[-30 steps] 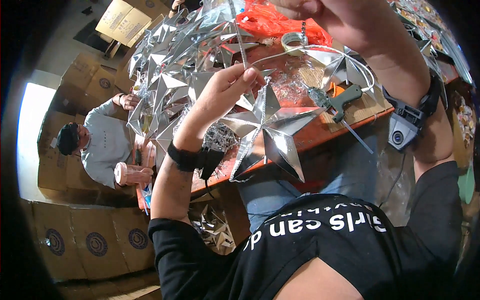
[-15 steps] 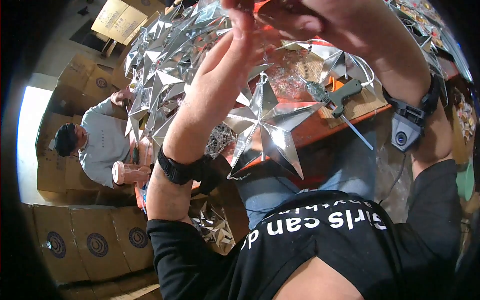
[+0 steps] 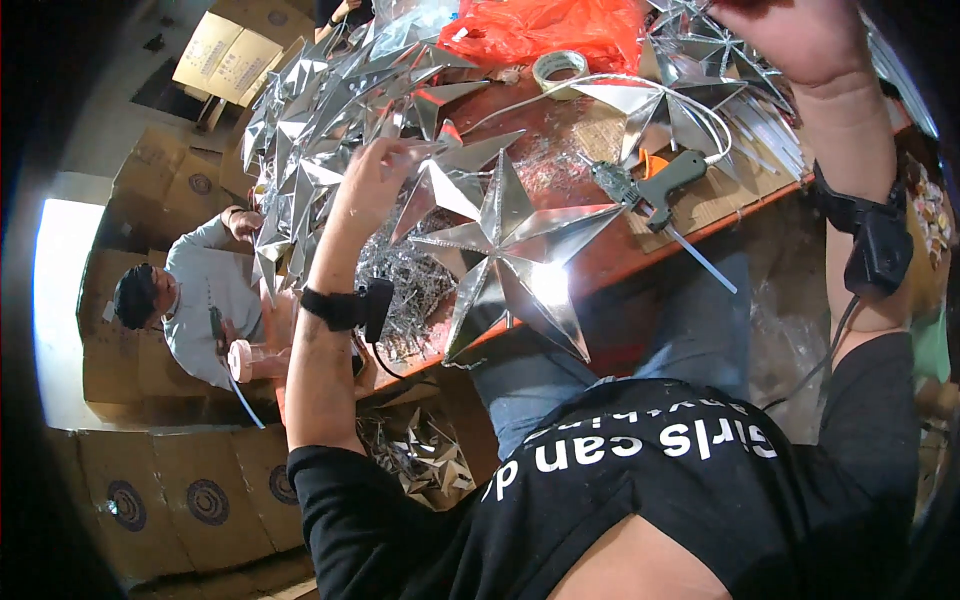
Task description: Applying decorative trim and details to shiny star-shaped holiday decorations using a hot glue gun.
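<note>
My left hand [image 3: 378,172] is over the left part of the table, its blurred fingers pointing right beside a silver star [image 3: 447,185]. Whether they grip anything is unclear. My right hand [image 3: 800,40] is raised at the upper right, its fingers mostly cut off by the top edge. Between my arms, a large faceted silver star [image 3: 498,252] sits at the table's front edge, its lower points over my lap. A beaded trim runs along one of its lower points. Right of it, a dark green glue gun [image 3: 665,185] with an orange trigger lies on cardboard, a pale glue stick [image 3: 705,263] jutting past the edge.
Silver stars [image 3: 320,140] are heaped at the left, near shredded silver tinsel [image 3: 410,275]. Behind lie a tape roll [image 3: 560,72], red plastic [image 3: 550,30] and a white cord. White sticks [image 3: 765,135] lie right. A co-worker [image 3: 205,290] is at left, near a pink jar [image 3: 258,360].
My hands, close together at the top centre before, have parted: the left moved down and left, the right moved up and right. The large star shifted slightly left in view.
</note>
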Demonstrator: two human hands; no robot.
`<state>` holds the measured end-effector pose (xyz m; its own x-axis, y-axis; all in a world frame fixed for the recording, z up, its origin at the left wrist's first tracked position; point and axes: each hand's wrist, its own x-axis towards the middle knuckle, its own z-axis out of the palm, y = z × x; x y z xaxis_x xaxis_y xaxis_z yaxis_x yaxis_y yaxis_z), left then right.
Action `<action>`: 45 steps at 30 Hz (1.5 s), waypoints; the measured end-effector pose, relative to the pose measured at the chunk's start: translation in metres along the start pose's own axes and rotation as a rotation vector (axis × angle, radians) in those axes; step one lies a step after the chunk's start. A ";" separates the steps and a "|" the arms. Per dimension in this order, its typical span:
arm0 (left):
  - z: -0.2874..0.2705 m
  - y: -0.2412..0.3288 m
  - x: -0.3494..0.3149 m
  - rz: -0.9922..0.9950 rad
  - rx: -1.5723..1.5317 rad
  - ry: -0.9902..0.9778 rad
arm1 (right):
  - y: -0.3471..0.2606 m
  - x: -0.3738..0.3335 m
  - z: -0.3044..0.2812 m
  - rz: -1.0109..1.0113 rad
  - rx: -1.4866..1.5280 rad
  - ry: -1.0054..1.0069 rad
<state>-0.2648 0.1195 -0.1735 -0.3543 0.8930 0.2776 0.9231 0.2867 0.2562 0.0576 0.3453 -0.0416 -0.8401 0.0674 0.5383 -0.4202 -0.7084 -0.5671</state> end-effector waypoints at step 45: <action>-0.034 0.151 -0.050 -0.175 -0.799 -0.380 | 0.059 -0.057 -0.011 0.574 -1.240 0.332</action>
<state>-0.1132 0.1064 -0.1170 -0.2759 0.9543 -0.1145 0.4312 0.2294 0.8726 0.0769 0.3075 -0.1120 -0.9632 0.2678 -0.0237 0.1247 0.3670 -0.9218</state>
